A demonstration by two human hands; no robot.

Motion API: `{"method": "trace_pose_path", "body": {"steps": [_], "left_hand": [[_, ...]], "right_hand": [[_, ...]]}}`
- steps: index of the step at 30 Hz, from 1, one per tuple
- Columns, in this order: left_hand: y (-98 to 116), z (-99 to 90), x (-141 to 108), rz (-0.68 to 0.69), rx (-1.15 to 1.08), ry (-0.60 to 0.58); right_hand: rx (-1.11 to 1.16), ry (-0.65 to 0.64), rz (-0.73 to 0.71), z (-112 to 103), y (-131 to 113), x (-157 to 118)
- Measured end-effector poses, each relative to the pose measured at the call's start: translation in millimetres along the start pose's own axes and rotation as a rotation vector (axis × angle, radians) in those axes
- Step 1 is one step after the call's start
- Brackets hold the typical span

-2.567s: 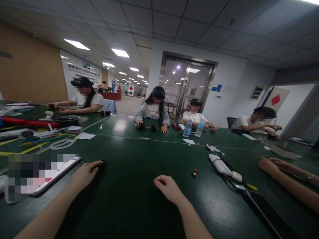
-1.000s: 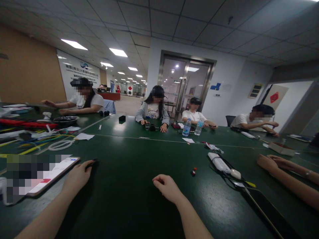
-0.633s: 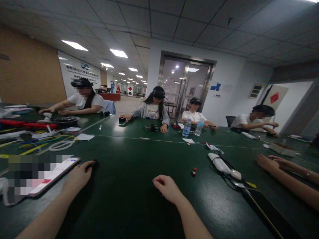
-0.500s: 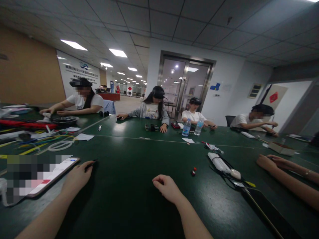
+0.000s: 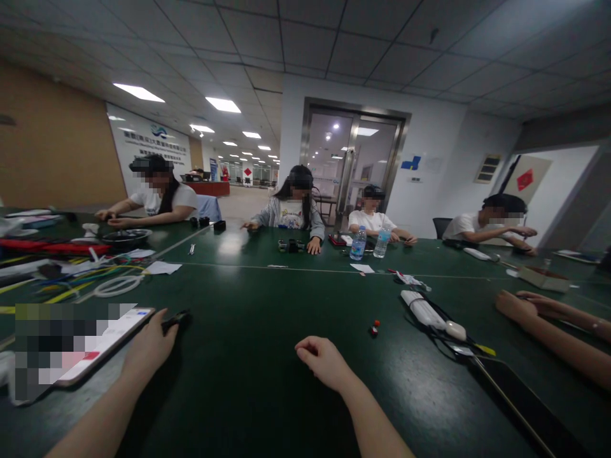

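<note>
My left hand (image 5: pixel 151 343) lies on the green table (image 5: pixel 238 381), closed with its thumb and fingers around a small black object (image 5: pixel 177 319). The object's tip pokes out past the fingers, and its kind is too dark to make out. Just left of that hand is a tablet-like device (image 5: pixel 102 346) with a lit screen, partly blurred out. My right hand (image 5: pixel 324 362) rests on the table near the middle, fingers curled in and nothing visible in them. To its right stands a small red and dark item (image 5: pixel 375 327).
A white power strip (image 5: pixel 422 310) with cables and a dark flat panel (image 5: pixel 520 394) lie on the right, near another person's hands (image 5: pixel 518 312). Two water bottles (image 5: pixel 358 243) stand farther back. Loose wires (image 5: pixel 117 285) crowd the left. Several people sit around the table.
My left hand has turned, and more of the black object shows. My right hand stays curled. Across the table, a person's hand has drawn away from a small black box.
</note>
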State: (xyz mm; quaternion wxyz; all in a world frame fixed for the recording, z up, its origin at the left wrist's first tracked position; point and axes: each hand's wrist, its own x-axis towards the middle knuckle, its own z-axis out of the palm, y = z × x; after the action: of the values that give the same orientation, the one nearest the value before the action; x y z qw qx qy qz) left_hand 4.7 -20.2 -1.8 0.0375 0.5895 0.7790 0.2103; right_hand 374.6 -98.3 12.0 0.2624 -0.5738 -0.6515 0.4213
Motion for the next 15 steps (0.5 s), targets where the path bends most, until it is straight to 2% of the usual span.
{"method": "trace_pose_path", "body": {"steps": [15], "left_hand": [[-2.0,-2.6,6.2,-0.077,0.048,-0.028]], "right_hand": [[0.007,0.000,-0.013,0.2,2.1,2.6]]}}
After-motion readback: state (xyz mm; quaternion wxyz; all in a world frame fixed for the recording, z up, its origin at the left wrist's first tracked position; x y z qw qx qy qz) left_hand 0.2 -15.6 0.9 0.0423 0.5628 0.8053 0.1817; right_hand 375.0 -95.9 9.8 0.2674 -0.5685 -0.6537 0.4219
